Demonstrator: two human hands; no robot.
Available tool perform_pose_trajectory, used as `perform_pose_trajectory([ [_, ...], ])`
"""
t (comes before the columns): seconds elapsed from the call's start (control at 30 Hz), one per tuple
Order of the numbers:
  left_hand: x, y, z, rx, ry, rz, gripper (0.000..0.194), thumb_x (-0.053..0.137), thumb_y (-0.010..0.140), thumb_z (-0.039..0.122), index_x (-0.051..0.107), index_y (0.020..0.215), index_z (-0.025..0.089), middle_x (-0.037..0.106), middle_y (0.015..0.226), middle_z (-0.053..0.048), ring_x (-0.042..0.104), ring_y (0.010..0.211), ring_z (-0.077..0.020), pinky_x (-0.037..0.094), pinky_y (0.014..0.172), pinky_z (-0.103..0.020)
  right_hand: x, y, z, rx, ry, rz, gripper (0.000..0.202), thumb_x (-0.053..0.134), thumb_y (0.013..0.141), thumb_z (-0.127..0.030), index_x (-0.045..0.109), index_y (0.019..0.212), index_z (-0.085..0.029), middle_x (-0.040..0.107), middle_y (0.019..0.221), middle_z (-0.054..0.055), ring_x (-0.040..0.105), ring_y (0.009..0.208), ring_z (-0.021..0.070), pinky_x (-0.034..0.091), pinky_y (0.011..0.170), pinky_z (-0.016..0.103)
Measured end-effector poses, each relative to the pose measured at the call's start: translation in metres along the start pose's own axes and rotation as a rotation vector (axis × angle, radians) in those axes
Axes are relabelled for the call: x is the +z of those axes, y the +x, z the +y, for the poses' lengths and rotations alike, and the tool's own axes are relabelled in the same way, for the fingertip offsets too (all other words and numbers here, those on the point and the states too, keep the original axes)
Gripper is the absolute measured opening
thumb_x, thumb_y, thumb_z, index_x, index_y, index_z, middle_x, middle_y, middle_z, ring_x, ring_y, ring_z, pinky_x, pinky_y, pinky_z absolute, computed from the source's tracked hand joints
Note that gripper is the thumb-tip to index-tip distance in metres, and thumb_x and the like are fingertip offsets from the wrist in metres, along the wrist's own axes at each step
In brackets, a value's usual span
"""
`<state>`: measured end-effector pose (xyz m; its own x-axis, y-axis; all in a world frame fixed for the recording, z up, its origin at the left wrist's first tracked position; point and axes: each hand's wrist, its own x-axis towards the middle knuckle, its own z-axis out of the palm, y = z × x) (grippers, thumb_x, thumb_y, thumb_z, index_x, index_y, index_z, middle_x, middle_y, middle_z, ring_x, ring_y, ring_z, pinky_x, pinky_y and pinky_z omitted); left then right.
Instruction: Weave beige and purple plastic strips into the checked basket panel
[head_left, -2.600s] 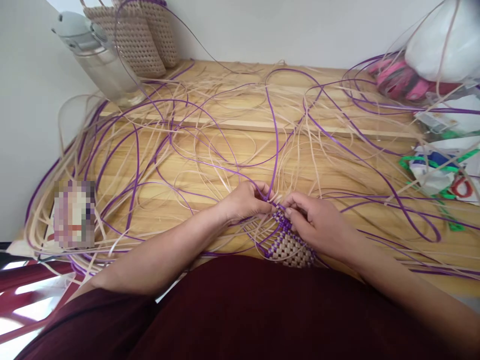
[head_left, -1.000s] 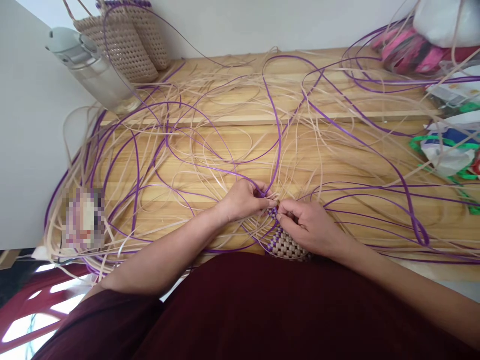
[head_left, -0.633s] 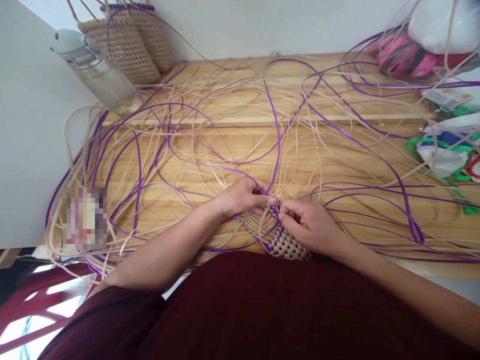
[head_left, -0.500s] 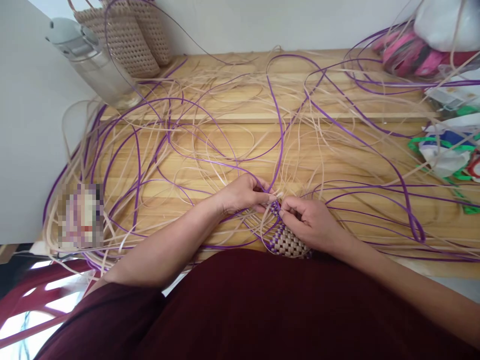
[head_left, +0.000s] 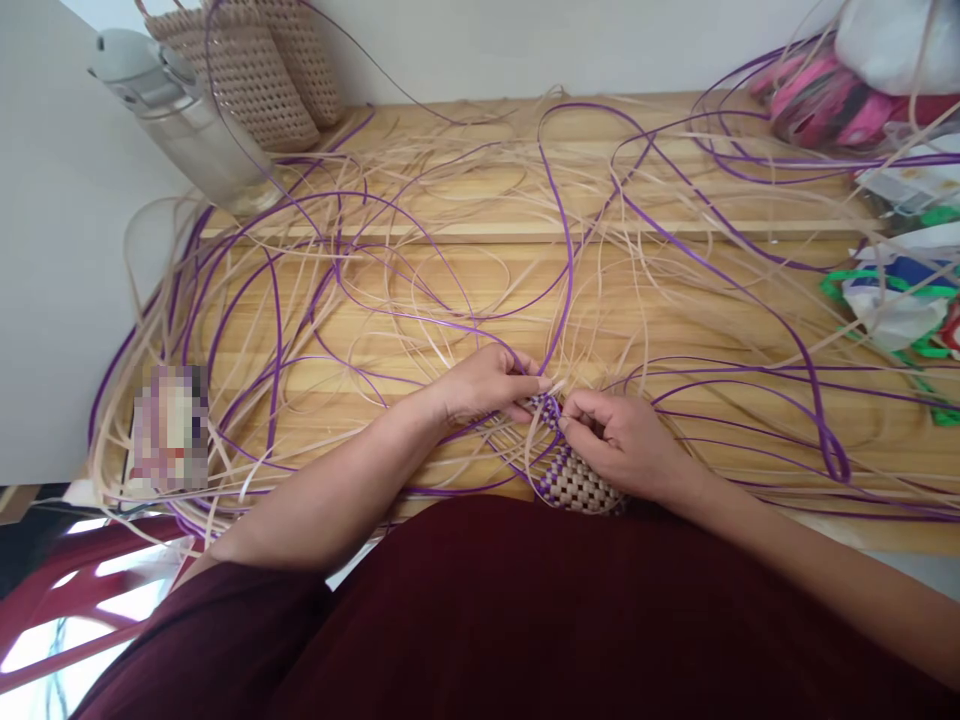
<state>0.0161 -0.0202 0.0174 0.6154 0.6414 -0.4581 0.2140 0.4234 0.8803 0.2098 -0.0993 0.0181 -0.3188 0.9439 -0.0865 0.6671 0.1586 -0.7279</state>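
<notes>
Near the table's front edge, the woven piece (head_left: 579, 482) lies against the shirt (head_left: 480, 610), partly covered by it; count it as the clock's centre. A checked patch of pale and purple is done, but loose strips (head_left: 570, 260) fan out across the table (head_left: 360, 310) from nine round to three o'clock, so much seems left unwoven. The left hand (head_left: 491, 385), toward ten, closes thumb and fingers on the purple upper edge. The right hand (head_left: 619, 440), toward two, pinches that edge narrowly; which strip, I cannot tell. Finished-looking bags (head_left: 247, 80) stand toward eleven.
</notes>
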Motion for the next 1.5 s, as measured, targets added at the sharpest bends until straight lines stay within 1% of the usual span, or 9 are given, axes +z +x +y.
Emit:
perform_pose_trajectory([
  [0.17,0.001,0.0,0.001,-0.021,-0.093,0.029,0.01,0.071,0.072,0.011,0.068,0.082,0.009,0.07,0.075,-0.005,0.068,0.066,-0.0115,0.058,0.06,-0.02,-0.006,0.003,-0.004,0.086,0.043,-0.021,0.021,0.052,0.085,-0.027,0.052,0.066,-0.018,0.044,0.052,-0.005,0.037,0.048,0.0081,0.027,0.049,0.024],
  [0.43,0.007,0.002,0.0,-0.021,-0.132,0.114,0.01,0.07,0.069,0.011,0.063,0.076,0.012,0.065,0.066,-0.001,0.064,0.058,-0.0106,0.057,0.055,-0.022,-0.007,0.01,-0.003,0.169,0.11,-0.021,0.022,0.051,0.085,-0.03,0.052,0.066,-0.019,0.05,0.055,-0.002,0.043,0.051,0.01,0.03,0.051,0.024],
  [0.6,0.014,0.0,-0.001,0.108,0.071,0.182,0.009,0.068,0.068,0.011,0.06,0.071,0.014,0.059,0.055,0.004,0.055,0.048,-0.0068,0.045,0.047,-0.016,-0.007,0.013,-0.004,0.172,0.079,-0.035,0.024,0.052,0.084,-0.032,0.053,0.064,-0.018,0.049,0.055,-0.002,0.042,0.052,0.0103,0.029,0.051,0.025],
  [0.7,0.013,-0.001,-0.001,0.131,0.122,0.144,0.012,0.072,0.068,0.016,0.061,0.071,0.014,0.058,0.055,0.004,0.053,0.049,-0.0064,0.044,0.048,-0.015,-0.007,0.013,-0.005,0.145,0.047,-0.042,0.025,0.052,0.084,-0.032,0.053,0.063,-0.018,0.049,0.055,-0.003,0.042,0.053,0.0103,0.03,0.052,0.025],
  [0.83,0.008,0.0,-0.002,-0.001,0.003,0.062,0.014,0.073,0.074,0.022,0.065,0.072,0.011,0.065,0.067,-0.001,0.061,0.056,-0.0085,0.054,0.058,-0.02,-0.008,0.011,-0.006,0.143,0.054,-0.081,0.026,0.052,0.084,-0.03,0.052,0.061,-0.018,0.048,0.054,-0.003,0.041,0.053,0.01,0.03,0.053,0.026],
  [0.97,0.004,0.002,-0.001,-0.044,-0.008,0.039,0.017,0.072,0.078,0.022,0.066,0.068,0.01,0.067,0.067,-0.004,0.063,0.058,-0.0096,0.056,0.061,-0.021,-0.008,0.01,-0.007,0.128,0.079,-0.084,0.026,0.052,0.084,-0.03,0.052,0.061,-0.018,0.047,0.054,-0.003,0.041,0.053,0.0096,0.03,0.053,0.026],
  [1.2,-0.003,-0.001,0.003,-0.034,-0.048,-0.06,0.014,0.077,0.068,0.013,0.072,0.08,0.008,0.07,0.074,-0.004,0.065,0.063,-0.0096,0.057,0.065,-0.02,-0.008,0.01,-0.007,0.163,0.092,-0.078,0.025,0.052,0.083,-0.029,0.052,0.061,-0.018,0.047,0.054,-0.003,0.041,0.053,0.0097,0.029,0.053,0.026],
  [1.4,0.005,0.003,-0.004,0.035,-0.049,0.072,0.01,0.073,0.066,0.008,0.069,0.075,0.008,0.066,0.063,-0.001,0.061,0.055,-0.0087,0.053,0.056,-0.02,-0.007,0.008,-0.005,0.082,0.03,-0.072,0.026,0.051,0.084,-0.027,0.048,0.059,-0.017,0.04,0.052,-0.005,0.036,0.05,0.0075,0.026,0.051,0.024],
  [1.5,0.005,0.002,-0.005,0.063,-0.025,0.048,0.014,0.075,0.065,0.013,0.068,0.077,0.01,0.065,0.063,0.0,0.06,0.055,-0.0088,0.052,0.057,-0.02,-0.006,0.007,-0.004,0.078,0.029,-0.059,0.025,0.052,0.084,-0.025,0.05,0.061,-0.017,0.041,0.052,-0.005,0.037,0.05,0.007,0.026,0.05,0.023],
])
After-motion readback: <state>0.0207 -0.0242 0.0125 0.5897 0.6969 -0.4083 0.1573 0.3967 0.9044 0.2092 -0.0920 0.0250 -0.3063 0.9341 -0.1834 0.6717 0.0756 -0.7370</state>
